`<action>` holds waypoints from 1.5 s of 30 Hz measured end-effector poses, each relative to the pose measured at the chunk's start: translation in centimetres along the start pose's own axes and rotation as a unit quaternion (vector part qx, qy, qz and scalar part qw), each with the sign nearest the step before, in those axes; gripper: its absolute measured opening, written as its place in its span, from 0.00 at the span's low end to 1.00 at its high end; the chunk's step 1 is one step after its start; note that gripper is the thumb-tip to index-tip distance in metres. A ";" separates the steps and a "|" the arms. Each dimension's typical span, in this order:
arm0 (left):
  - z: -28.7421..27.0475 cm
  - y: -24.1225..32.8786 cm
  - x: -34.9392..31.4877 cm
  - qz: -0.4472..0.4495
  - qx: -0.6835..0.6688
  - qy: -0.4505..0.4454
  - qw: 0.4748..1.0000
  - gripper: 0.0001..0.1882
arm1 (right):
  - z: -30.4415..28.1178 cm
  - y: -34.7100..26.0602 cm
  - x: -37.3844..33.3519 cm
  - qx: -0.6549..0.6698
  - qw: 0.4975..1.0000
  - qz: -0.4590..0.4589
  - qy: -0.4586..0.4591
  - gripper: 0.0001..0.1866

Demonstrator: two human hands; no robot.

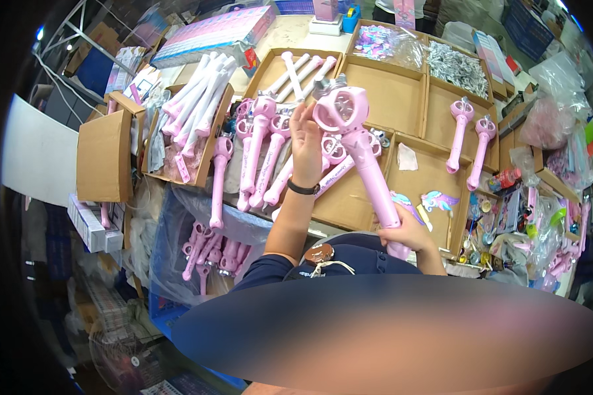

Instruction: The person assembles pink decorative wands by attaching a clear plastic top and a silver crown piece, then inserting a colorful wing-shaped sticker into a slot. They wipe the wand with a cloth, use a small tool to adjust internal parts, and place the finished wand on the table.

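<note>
Above the near middle of the desk, the person holds a pink wand up over the cardboard trays. The right hand is wrapped tight around the lower end of the handle, close to the body. The left hand, a dark band on its wrist, is raised with its fingers up against the left side of the wand's round head; whether it grips the head or only touches it, I cannot tell. The wand tilts, head far and left, handle near and right.

Just behind the left hand, a row of finished pink wands lies side by side, heads far. To the left, a box holds white and pink handles, and a loose brown carton stands beside it. Lower left, a clear bag holds more pink wands.

On the right, two more wands lie in a tray, well apart from the hands. Far right trays hold small silver parts and a bag of pale stickers. Near the right hand, pastel winged figures lie on the cardboard. A long pink-and-blue box sits at the far left of the desk.
</note>
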State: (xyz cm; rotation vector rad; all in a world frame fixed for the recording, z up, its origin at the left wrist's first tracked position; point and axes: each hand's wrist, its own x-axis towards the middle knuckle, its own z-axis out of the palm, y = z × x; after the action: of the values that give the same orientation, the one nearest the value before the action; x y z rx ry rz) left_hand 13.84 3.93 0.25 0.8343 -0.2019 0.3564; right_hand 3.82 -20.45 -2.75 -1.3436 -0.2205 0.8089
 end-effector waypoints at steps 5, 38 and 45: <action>0.8 -0.7 -0.3 -0.010 0.022 -0.029 0.999 0.33 | -2.0 0.5 0.1 0.367 0.906 0.029 -0.207 0.29; -3.9 3.7 -2.3 -0.178 0.112 -0.062 0.976 0.46 | -6.4 17.6 0.7 -0.597 0.749 -0.023 0.285 0.14; -3.5 -0.6 -6.8 -0.515 -0.158 -0.029 0.842 0.43 | -10.8 18.1 8.2 -0.552 0.765 -0.034 0.329 0.16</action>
State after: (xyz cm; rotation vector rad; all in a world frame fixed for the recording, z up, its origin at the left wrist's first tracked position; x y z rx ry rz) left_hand 7.95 4.60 -4.60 0.5215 0.1497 -0.7096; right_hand 8.87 -23.51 -24.57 -2.6319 -0.1790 0.0027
